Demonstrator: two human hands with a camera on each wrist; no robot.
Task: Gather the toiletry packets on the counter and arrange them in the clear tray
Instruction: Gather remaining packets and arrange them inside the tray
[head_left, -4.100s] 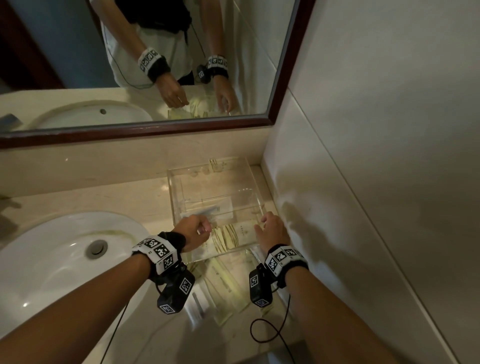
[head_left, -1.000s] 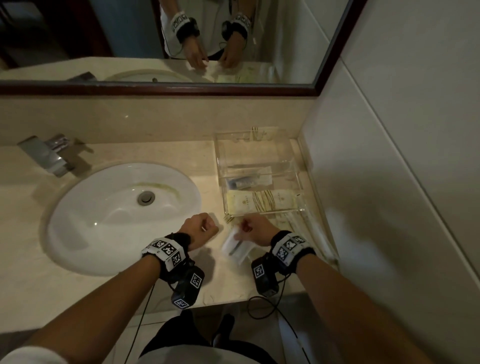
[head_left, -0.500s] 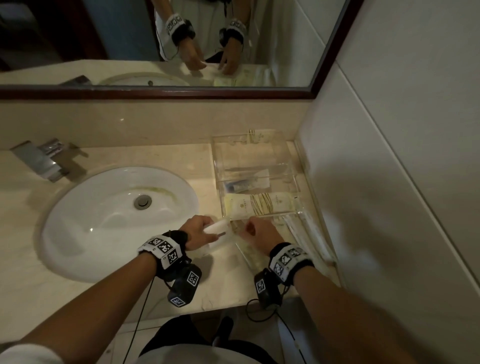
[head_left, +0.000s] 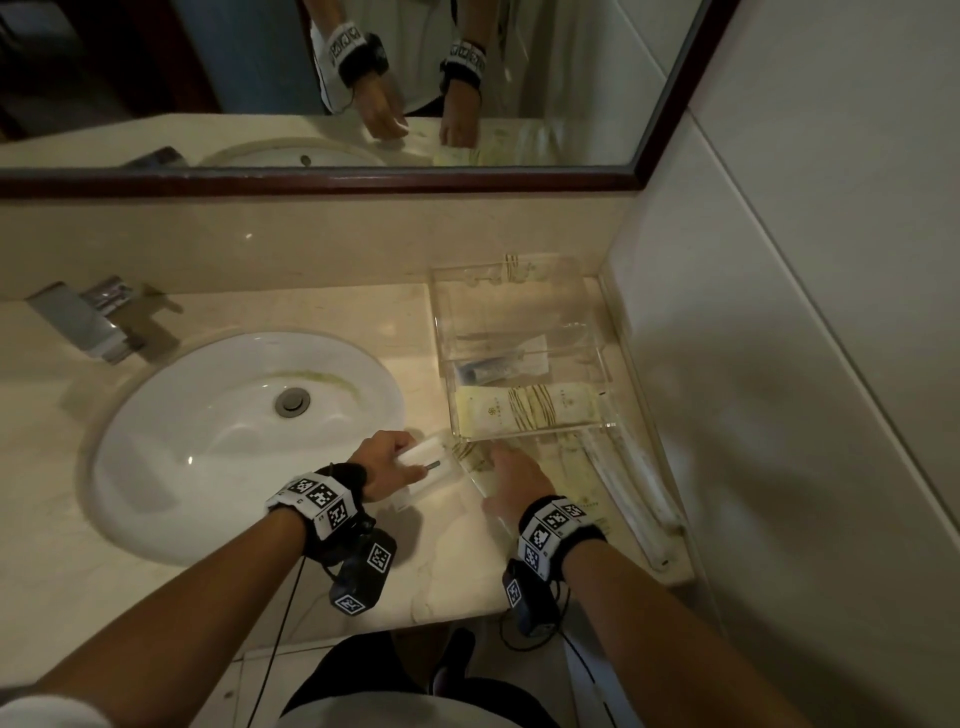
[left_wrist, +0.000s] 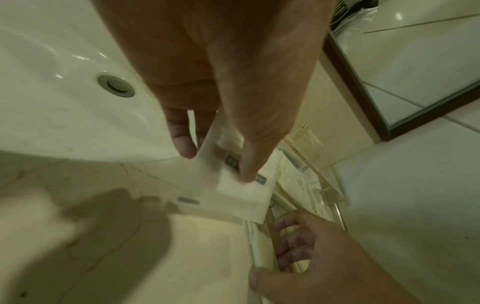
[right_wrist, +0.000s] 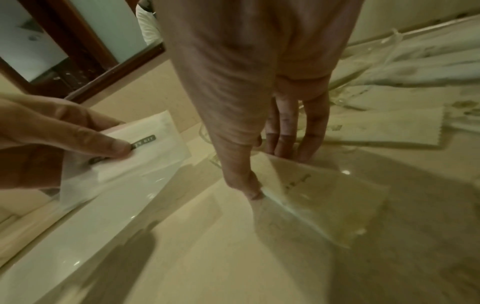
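Observation:
My left hand (head_left: 415, 462) pinches a small stack of white packets (head_left: 434, 465) between thumb and fingers, just above the counter by the sink rim; the left wrist view shows the white packets (left_wrist: 233, 191) under my thumb. Just to their right, my right hand (head_left: 493, 462) reaches down to a cream packet (right_wrist: 319, 197) on the counter and pinches its raised edge between thumb and fingers. The clear tray (head_left: 441, 312) stands behind, against the back wall. It holds a clear packet with a blue tube (head_left: 498, 366) and a cream packet with gold lines (head_left: 530, 410).
Several more cream and long clear packets (head_left: 623, 467) lie on the counter between the tray and the right wall. The white sink basin (head_left: 234, 431) is at the left, with the faucet (head_left: 78, 317) behind it. A mirror (head_left: 311, 78) hangs above.
The white packets have passed from between both hands into my left hand alone. My right hand has moved right and down onto the cream packet on the counter.

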